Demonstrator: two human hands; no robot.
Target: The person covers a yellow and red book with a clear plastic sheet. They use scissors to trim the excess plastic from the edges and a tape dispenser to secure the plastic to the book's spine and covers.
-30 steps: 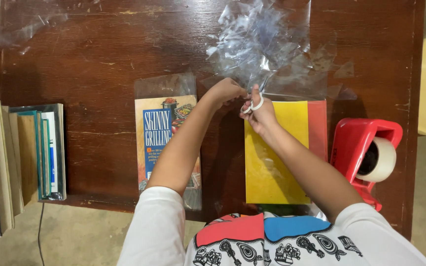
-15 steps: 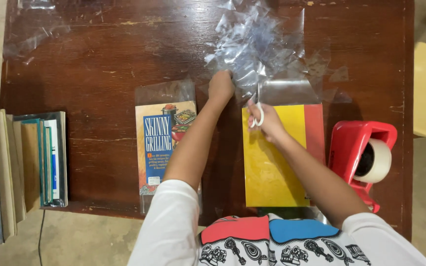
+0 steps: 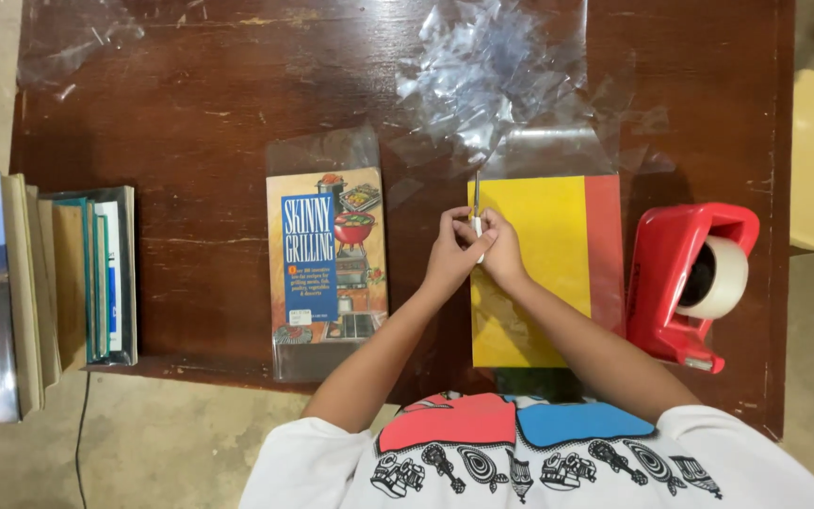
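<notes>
- Both hands meet at the left edge of the yellow book: right hand (image 3: 501,253) closed on scissors (image 3: 476,209), left hand (image 3: 449,254) pinching alongside.
- Scissors' long axis runs away from the body, tips twd crumpled clear plastic (image 3: 492,71) just beyond.
- Yellow book (image 3: 539,283) lies under the hands, on the table (image 3: 219,104).

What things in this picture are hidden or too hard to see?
Head view only:
- Scissors: handles hidden inside both hands, left and right; only the blades show.
- Yellow book: its lower left is covered by the right forearm.
- Stack of books: cut off by the left edge.
- Clear plastic: crumpled, its shape unclear.
</notes>
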